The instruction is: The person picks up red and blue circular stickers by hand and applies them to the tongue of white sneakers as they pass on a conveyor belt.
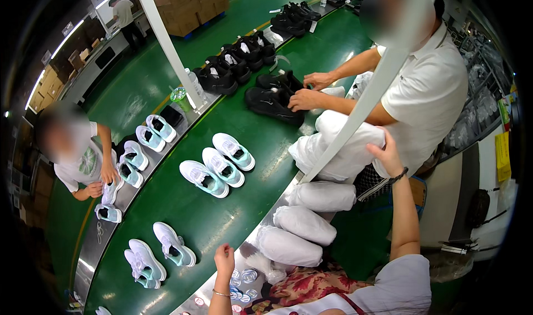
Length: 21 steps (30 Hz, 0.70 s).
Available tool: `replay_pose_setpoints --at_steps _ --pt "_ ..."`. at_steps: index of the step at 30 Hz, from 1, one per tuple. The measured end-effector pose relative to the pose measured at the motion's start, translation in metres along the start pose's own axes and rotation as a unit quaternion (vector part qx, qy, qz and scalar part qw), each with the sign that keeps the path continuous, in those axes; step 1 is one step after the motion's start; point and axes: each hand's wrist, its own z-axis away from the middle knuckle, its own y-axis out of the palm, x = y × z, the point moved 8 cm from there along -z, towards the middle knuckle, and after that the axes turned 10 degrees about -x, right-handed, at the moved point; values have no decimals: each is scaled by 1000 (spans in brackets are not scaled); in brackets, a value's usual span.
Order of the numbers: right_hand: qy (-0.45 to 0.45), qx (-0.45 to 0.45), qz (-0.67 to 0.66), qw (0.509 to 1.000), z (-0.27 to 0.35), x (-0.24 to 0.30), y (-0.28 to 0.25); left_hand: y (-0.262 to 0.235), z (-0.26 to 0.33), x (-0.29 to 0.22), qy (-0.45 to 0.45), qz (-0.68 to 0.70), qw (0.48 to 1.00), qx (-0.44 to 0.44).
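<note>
My right hand [386, 151] reaches up and forward and grips the top edge of a large white wrapped bundle [333, 148] lying at the right rim of the green belt [222, 215]. A dark band circles that wrist. My left hand [225, 258] hovers with curled fingers over the metal rim [266, 220] of the belt, holding nothing I can see. Small round clear caps [244, 276] lie just beside it. Three more white bundles [302, 223] are stacked along the rim between my hands.
Pairs of white and mint sneakers [222, 165] sit on the belt, with black shoes [275, 101] farther up. A person in a white shirt [427, 93] handles a black shoe. Another person [83, 165] stands across the belt. A white post [355, 115] slants past.
</note>
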Motion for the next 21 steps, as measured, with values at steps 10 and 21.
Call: replay_pose_setpoints --at_steps 10,21 --pt "-68 -97 60 991 -94 -32 -30 -1 -18 0 42 -45 998 -15" --pt "-115 -82 95 985 -169 -109 -2 3 0 5 4 -44 999 -9"
